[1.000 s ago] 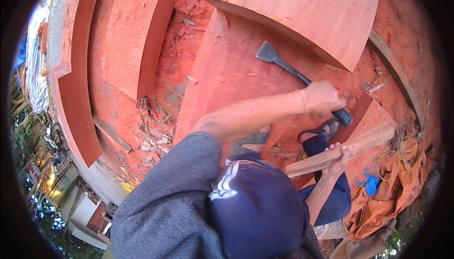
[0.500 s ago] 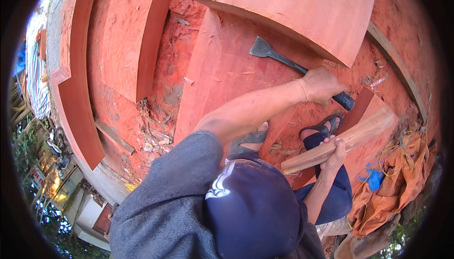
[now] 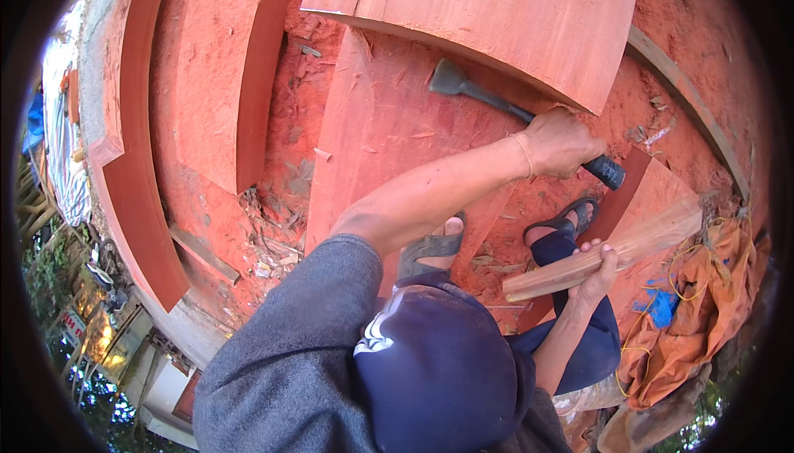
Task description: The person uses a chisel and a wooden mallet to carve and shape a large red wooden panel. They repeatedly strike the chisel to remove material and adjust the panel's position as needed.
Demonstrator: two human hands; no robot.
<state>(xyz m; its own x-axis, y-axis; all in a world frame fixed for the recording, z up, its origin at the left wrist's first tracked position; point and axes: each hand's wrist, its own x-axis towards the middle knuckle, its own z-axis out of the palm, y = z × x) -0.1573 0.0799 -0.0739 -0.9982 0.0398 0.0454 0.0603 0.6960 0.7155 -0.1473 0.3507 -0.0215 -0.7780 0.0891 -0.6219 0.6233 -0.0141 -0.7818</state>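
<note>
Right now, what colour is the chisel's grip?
The grip is black; the head view shows it.

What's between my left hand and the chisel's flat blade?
In the head view, the chisel's dark shaft runs bare from your left hand to its flat blade.

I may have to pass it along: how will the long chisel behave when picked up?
The chisel should stay stiff: it runs straight and looks metallic. It's probably heavy for its size, as the blade looks like solid metal. Its rounded handle might roll, though that broad, flat blade should check it.
</note>
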